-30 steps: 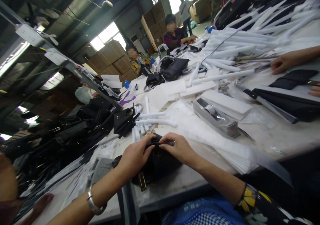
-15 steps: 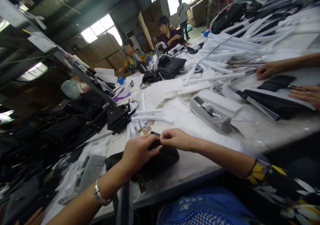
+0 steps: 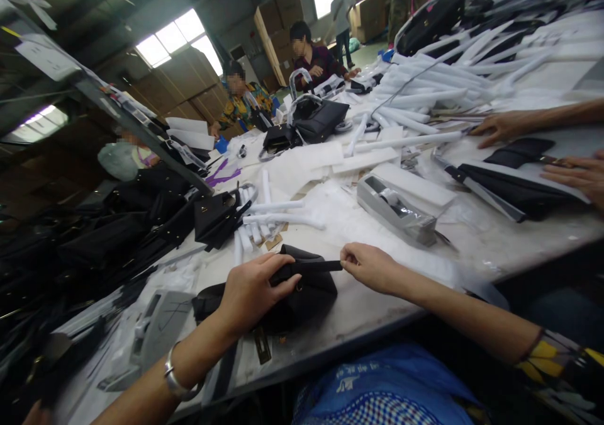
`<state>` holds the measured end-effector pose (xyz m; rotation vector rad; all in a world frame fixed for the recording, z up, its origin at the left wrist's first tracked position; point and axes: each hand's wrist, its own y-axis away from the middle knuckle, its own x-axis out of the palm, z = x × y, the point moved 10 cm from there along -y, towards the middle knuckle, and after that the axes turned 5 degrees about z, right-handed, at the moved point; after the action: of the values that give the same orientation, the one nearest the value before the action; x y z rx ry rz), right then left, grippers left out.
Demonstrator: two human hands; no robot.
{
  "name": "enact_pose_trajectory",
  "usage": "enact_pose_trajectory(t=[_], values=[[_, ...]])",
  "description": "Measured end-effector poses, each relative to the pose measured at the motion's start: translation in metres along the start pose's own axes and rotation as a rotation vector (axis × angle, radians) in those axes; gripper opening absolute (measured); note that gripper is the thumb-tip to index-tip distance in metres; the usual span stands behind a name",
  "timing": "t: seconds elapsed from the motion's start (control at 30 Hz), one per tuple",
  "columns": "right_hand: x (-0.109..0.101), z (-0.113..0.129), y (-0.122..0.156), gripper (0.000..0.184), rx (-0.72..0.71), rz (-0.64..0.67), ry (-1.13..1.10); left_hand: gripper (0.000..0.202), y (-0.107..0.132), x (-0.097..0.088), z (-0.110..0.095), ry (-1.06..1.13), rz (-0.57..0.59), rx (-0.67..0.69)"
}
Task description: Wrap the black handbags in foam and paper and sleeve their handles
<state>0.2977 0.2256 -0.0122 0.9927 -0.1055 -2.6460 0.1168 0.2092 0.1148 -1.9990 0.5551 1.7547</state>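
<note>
A small black handbag (image 3: pixel 302 296) lies on the white table (image 3: pixel 368 315) close to its near edge. My left hand (image 3: pixel 252 289) is closed on the top of the bag, the thumb over its rim. My right hand (image 3: pixel 368 266) pinches the end of a black strap (image 3: pixel 314 265) that stretches level from the bag to the right. A silver bangle sits on my left wrist.
A grey tape dispenser (image 3: pixel 394 208) stands behind my right hand, another (image 3: pixel 151 337) at the left. White foam rolls (image 3: pixel 278 214) and black bags (image 3: pixel 219 217) lie beyond. Another person's hands (image 3: pixel 576 176) rest on black pieces at the right. Several people sit farther along.
My right hand has moved right, away from my left hand, and drawn the black strap out straight from the bag. My left hand has stayed on the bag.
</note>
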Motion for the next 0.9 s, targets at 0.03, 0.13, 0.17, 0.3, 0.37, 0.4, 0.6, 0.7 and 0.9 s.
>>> enact_pose_trajectory(t=[0.03,0.13,0.17,0.3,0.37,0.4,0.6,0.7,0.9], values=[[-0.002,-0.006,0.002,0.011,0.016,-0.023,0.036,0.024,0.0,0.0,0.001,0.006,-0.006,-0.001],[-0.009,-0.017,0.007,0.012,0.049,-0.085,0.136,0.024,-0.002,0.001,0.002,0.024,-0.017,0.004],[-0.011,-0.019,0.008,0.013,0.057,-0.099,0.164,0.024,-0.003,0.001,0.002,0.026,-0.017,0.006],[-0.015,-0.02,0.012,0.015,0.079,-0.133,0.244,0.024,-0.005,0.003,0.003,0.025,0.006,0.002],[-0.019,-0.004,0.015,0.018,0.011,-0.2,0.254,0.023,-0.005,0.004,0.003,0.034,0.02,-0.003],[-0.021,0.01,0.017,0.022,-0.07,-0.247,0.233,0.023,-0.004,0.004,0.003,0.039,0.025,-0.009],[-0.008,0.074,0.016,0.015,-0.447,-0.281,-0.267,0.027,-0.004,0.008,0.006,0.108,0.089,-0.075],[0.008,0.071,-0.001,0.006,-0.402,-0.189,-0.454,0.031,-0.005,0.005,0.008,0.192,0.106,-0.133],[0.02,0.061,-0.015,0.008,-0.373,-0.099,-0.571,0.043,-0.007,0.008,0.027,0.349,0.236,-0.381]])
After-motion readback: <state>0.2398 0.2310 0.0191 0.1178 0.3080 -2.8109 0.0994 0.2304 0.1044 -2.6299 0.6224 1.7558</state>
